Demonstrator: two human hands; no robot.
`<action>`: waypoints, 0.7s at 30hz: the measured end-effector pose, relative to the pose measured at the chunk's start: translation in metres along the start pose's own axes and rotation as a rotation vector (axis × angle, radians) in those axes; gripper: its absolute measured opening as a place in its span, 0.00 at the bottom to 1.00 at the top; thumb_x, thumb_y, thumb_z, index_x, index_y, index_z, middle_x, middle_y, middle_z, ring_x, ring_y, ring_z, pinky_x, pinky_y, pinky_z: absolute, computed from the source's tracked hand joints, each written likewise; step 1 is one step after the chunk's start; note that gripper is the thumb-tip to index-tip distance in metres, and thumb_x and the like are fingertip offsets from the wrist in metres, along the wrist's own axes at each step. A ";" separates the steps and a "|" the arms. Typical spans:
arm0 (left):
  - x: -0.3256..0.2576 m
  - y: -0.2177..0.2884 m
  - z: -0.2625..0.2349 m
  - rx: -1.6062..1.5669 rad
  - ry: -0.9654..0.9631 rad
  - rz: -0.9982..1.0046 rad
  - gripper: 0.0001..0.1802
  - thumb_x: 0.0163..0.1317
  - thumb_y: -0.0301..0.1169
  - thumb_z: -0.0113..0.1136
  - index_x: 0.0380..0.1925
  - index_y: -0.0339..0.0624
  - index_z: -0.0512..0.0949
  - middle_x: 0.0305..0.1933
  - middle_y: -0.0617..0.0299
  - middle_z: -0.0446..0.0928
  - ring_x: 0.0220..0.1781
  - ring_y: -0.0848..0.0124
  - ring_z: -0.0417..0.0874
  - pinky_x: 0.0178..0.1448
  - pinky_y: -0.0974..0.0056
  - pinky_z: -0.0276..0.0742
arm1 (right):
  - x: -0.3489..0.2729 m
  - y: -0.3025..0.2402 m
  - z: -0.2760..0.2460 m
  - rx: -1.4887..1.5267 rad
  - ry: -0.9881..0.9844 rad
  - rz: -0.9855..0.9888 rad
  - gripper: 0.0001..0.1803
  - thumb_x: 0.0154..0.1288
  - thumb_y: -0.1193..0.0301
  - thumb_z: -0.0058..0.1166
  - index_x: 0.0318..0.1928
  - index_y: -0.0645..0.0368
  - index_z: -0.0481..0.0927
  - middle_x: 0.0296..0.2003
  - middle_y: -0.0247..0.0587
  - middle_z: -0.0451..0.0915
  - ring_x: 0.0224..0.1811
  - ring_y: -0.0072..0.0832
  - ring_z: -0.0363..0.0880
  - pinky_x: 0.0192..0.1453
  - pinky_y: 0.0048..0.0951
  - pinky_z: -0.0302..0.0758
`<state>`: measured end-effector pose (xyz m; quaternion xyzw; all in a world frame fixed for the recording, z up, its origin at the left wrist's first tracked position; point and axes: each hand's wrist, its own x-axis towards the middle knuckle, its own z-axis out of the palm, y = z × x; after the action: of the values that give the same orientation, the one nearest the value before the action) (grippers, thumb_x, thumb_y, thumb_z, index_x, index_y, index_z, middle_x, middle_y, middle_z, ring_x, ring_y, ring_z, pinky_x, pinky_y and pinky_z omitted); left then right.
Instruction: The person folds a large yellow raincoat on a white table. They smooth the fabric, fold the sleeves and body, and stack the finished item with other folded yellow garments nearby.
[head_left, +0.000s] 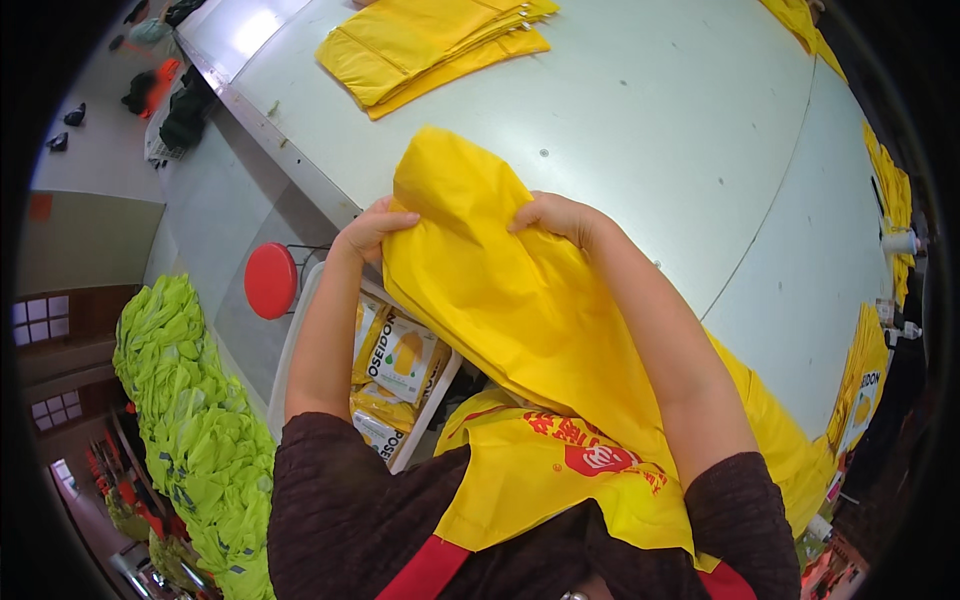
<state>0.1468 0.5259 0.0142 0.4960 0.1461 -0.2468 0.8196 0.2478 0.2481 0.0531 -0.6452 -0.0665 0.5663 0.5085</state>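
Observation:
Between my hands hangs a large piece of smooth, bright yellow fabric (480,260), folded in layers, its rounded far end raised over the table's edge. My left hand (375,228) grips its left side, thumb on top and fingers behind. On the right side, my right hand (556,217) pinches the fabric and draws it into creases. The near part of the fabric drapes toward my body and over the yellow apron (500,490) with red straps that I wear. Whether it is a finished garment, I cannot tell.
A pale worktable (640,130) spans ahead, with a stack of folded yellow fabric (420,50) at its far side. Below on the left are a white bin (303,330) of packaged yellow goods (405,355), a red stool (271,281) and a lime-green heap (200,430). More yellow pieces (890,190) lie far right.

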 end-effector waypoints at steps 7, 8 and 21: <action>-0.007 0.008 0.019 0.293 0.469 0.025 0.20 0.56 0.27 0.58 0.48 0.32 0.71 0.43 0.55 0.77 0.43 0.68 0.79 0.47 0.65 0.76 | -0.024 0.043 0.051 -1.295 0.805 -0.582 0.34 0.53 0.54 0.56 0.59 0.52 0.65 0.61 0.49 0.61 0.64 0.47 0.56 0.61 0.54 0.57; -0.008 0.009 0.021 0.317 0.466 0.017 0.20 0.56 0.27 0.58 0.49 0.32 0.71 0.43 0.55 0.78 0.42 0.69 0.80 0.47 0.65 0.76 | -0.034 0.049 0.066 -1.389 0.767 -0.588 0.36 0.52 0.51 0.56 0.61 0.49 0.64 0.64 0.50 0.56 0.66 0.50 0.51 0.62 0.60 0.53; -0.042 0.036 0.095 0.693 0.135 0.245 0.23 0.56 0.28 0.57 0.52 0.35 0.68 0.46 0.59 0.75 0.45 0.70 0.77 0.51 0.67 0.72 | -0.047 0.108 0.100 -1.386 0.592 -0.365 0.48 0.44 0.41 0.58 0.64 0.46 0.60 0.67 0.50 0.49 0.68 0.56 0.44 0.59 0.67 0.49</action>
<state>0.1308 0.4665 0.1053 0.7730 0.0471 -0.1487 0.6150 0.0982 0.2239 0.0207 -0.9193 -0.3721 0.1067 0.0707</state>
